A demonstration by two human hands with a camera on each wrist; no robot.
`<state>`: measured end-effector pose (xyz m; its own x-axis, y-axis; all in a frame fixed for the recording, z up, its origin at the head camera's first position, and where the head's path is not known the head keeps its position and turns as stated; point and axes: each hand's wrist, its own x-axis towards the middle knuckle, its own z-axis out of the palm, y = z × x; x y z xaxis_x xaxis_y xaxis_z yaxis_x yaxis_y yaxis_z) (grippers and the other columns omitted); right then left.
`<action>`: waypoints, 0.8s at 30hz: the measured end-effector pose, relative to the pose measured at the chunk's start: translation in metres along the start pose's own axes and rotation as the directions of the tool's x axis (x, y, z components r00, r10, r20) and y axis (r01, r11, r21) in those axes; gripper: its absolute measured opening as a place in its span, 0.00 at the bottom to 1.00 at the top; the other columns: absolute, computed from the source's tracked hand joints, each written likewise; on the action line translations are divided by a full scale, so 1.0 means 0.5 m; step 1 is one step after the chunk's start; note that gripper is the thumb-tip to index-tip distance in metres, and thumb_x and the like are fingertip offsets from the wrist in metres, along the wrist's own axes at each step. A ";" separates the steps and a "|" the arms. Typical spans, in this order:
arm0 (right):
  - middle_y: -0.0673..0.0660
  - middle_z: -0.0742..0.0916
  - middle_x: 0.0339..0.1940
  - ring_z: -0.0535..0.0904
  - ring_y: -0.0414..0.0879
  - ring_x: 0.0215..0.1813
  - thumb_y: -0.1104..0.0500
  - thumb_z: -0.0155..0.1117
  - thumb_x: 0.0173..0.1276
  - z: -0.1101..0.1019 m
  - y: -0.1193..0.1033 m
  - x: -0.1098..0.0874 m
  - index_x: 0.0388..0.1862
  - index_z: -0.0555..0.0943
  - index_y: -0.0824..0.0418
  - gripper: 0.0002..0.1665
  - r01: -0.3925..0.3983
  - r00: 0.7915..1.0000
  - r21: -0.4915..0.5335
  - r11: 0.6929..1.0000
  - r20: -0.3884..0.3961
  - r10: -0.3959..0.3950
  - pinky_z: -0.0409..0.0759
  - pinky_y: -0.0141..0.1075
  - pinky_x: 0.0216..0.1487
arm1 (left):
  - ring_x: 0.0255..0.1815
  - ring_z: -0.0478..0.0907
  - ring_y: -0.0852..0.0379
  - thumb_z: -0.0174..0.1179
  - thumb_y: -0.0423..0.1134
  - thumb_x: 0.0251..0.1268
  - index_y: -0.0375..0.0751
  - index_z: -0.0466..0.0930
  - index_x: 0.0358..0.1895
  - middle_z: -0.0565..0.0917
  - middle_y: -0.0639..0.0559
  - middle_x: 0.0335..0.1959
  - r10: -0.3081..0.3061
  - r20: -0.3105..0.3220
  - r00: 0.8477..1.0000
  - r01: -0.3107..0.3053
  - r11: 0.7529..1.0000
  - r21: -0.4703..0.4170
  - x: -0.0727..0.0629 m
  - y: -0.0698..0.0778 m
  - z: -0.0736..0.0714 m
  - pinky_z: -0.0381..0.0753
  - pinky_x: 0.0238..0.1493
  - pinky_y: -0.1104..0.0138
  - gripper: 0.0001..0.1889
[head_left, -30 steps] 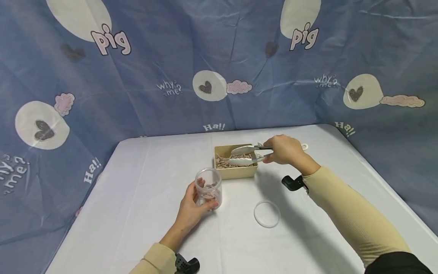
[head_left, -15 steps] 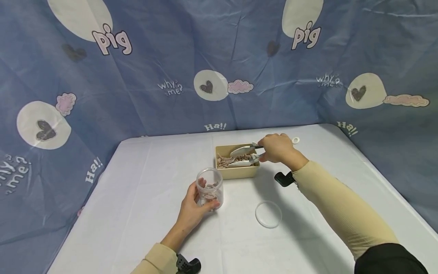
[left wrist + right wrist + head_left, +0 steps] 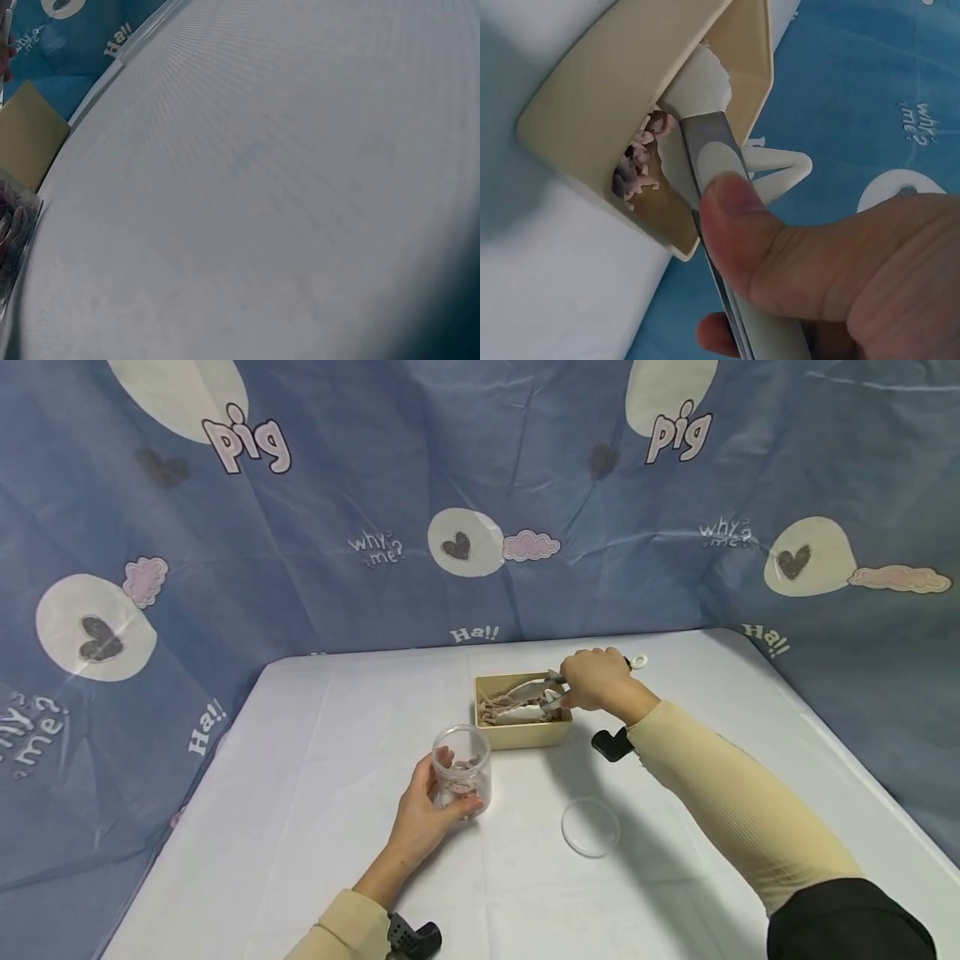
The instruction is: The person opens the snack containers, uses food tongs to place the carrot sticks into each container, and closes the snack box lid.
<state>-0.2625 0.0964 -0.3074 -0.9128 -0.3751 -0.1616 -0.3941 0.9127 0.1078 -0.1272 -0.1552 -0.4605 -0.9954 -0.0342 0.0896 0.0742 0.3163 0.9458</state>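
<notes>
The tongs [image 3: 706, 131] seem deeper in the box [image 3: 528, 739].

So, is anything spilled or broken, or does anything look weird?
Nothing stands out. The brownish pieces I can see are inside the tan box and clear jar, with none visible on the table. The left hand holds the jar upright, the tongs reach into the box, and the pale ring lies flat.

The jar [image 3: 472, 768] looked like clear, glossy plastic, the box [image 3: 525, 738] like smooth, matt plastic. The tongs [image 3: 706, 135] combined metal with white plastic. The backdrop [image 3: 480, 468] was creased, faintly shiny cloth; the right sleeve [image 3: 738, 797], finely ribbed cloth.
</notes>
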 end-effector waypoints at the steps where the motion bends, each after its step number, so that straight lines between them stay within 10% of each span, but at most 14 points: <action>1: 0.56 0.86 0.40 0.81 0.54 0.44 0.47 0.71 0.62 -0.001 0.001 -0.002 0.42 0.84 0.57 0.17 -0.001 1.000 -0.001 1.000 0.001 0.001 0.78 0.53 0.53 | 0.76 0.64 0.46 0.78 0.43 0.48 0.47 0.59 0.73 0.70 0.44 0.71 -0.003 0.003 1.000 0.003 1.000 -0.002 0.000 0.001 0.000 0.60 0.80 0.56 0.48; 24: 0.56 0.89 0.45 0.84 0.54 0.47 0.48 0.72 0.62 0.022 0.011 -0.026 0.48 0.86 0.55 0.19 0.010 0.997 0.033 0.999 -0.071 -0.008 0.80 0.52 0.49 | 0.76 0.63 0.45 0.78 0.42 0.48 0.45 0.58 0.73 0.70 0.42 0.71 -0.005 0.008 1.000 0.005 1.000 -0.001 -0.002 0.003 -0.002 0.60 0.80 0.57 0.49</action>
<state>-0.2517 0.1084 -0.3156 -0.9150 -0.3927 -0.0920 -0.3996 0.9137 0.0736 -0.1259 -0.1558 -0.4589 -0.9962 -0.0279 0.0824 0.0694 0.3152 0.9465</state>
